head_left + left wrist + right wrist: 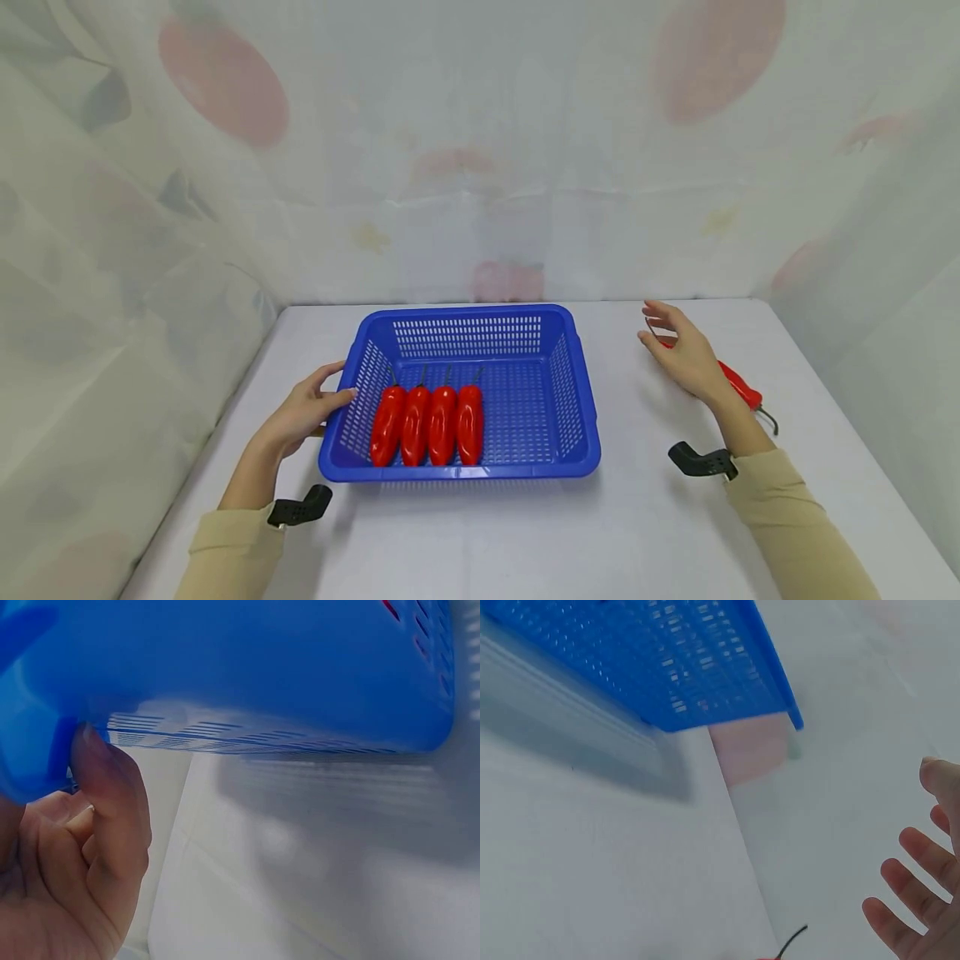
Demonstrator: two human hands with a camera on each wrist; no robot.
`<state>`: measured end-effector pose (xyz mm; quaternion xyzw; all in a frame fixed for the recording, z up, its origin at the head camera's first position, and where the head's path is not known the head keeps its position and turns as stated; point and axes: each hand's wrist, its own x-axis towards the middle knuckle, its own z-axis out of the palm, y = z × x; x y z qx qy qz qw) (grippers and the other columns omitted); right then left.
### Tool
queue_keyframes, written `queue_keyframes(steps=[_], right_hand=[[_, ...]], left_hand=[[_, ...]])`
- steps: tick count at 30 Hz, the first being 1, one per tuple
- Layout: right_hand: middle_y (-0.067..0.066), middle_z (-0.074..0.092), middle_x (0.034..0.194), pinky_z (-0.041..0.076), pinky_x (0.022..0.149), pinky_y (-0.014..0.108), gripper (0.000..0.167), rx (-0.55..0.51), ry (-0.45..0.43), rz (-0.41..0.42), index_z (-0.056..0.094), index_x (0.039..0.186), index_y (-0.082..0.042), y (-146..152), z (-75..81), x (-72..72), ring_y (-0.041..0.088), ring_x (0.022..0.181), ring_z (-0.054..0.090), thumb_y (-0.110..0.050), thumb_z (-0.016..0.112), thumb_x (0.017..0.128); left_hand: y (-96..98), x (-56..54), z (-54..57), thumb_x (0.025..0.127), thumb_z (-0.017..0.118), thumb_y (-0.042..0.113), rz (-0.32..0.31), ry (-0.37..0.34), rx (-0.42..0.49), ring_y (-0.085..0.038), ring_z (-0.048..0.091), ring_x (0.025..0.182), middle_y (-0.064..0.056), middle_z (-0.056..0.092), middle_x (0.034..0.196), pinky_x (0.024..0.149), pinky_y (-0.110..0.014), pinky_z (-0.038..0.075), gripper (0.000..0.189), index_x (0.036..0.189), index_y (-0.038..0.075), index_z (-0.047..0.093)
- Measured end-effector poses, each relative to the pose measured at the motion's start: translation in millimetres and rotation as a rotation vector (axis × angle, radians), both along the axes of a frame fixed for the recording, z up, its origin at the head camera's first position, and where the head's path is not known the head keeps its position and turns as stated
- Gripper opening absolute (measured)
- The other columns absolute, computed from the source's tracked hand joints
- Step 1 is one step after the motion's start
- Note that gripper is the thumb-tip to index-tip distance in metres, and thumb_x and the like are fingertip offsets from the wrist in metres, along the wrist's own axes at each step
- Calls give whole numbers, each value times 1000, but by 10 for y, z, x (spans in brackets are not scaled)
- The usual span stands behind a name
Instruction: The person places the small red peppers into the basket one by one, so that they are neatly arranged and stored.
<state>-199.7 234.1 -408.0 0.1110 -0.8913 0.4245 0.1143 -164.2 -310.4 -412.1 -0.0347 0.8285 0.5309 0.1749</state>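
Note:
A blue plastic basket [517, 472] stands on the white table, with several glossy red chili peppers [442, 427] side by side in its left half, stems toward the back. My left hand [306, 410] grips the basket's left rim; in the left wrist view the thumb [97, 761] lies against the blue wall. Over on the right, my right hand [686, 357] hovers with fingers apart and nothing in them. It partly covers red peppers on the table: one pepper [738, 385] shows beyond the wrist, and a red piece with a thin stem [793, 941] shows near the fingers.
A pale curtain [480, 225] with faded fruit prints hangs behind the table and along both sides. The white tabletop [525, 542] extends in front of the basket and to its right.

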Motion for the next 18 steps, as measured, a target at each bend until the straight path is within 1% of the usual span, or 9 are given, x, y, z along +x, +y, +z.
queue_keyframes(steps=[6,9,10,13,14,16,17,18], right_hand=[[21,46,133,41,93,55,56,-2,-50,-61,32,141,-8,180,-41,40,39,119,46,-22,55,92],[23,44,135,40,93,57,58,10,-72,-80,30,142,-9,276,-105,45,40,119,45,-23,54,92],[20,45,135,43,94,52,58,0,-73,-94,31,142,-11,315,-154,37,37,120,45,-25,56,92],[22,43,135,43,93,53,60,10,-103,-118,30,143,-12,409,-244,26,40,119,44,-28,56,91],[23,42,135,43,93,54,61,12,-114,-124,29,143,-13,449,-292,11,41,119,44,-30,56,91],[21,42,137,45,92,52,63,44,-137,-158,28,144,-17,577,-485,-78,40,118,45,-34,55,91],[22,42,136,44,89,56,63,74,-145,-170,26,145,-19,631,-572,-117,43,117,45,-38,53,91],[20,43,136,45,88,56,64,85,-143,-186,25,145,-21,700,-693,-168,42,116,46,-41,52,91]], left_hand=[[9,0,-2,90,58,30,1,0,7,-29,68,80,-29,57,113,66,-47,56,72,147,16,16],[8,1,-7,90,58,30,1,1,10,-30,68,80,-29,57,113,66,-47,56,73,147,16,15],[7,1,-8,90,58,30,1,2,11,-30,68,80,-29,57,113,66,-47,56,73,147,16,16],[5,0,-9,90,59,30,0,3,10,-30,68,80,-29,57,112,65,-47,56,73,147,16,16],[5,0,-8,90,58,30,0,3,9,-30,68,80,-29,57,112,65,-47,56,73,147,16,16],[4,1,-5,90,58,30,0,3,6,-30,68,80,-29,57,112,65,-47,56,72,147,16,16],[4,2,-3,90,58,30,0,3,6,-30,68,80,-29,58,111,65,-47,56,72,147,16,16],[3,3,0,90,58,30,0,3,5,-30,68,80,-29,58,111,65,-47,56,72,147,16,16]])
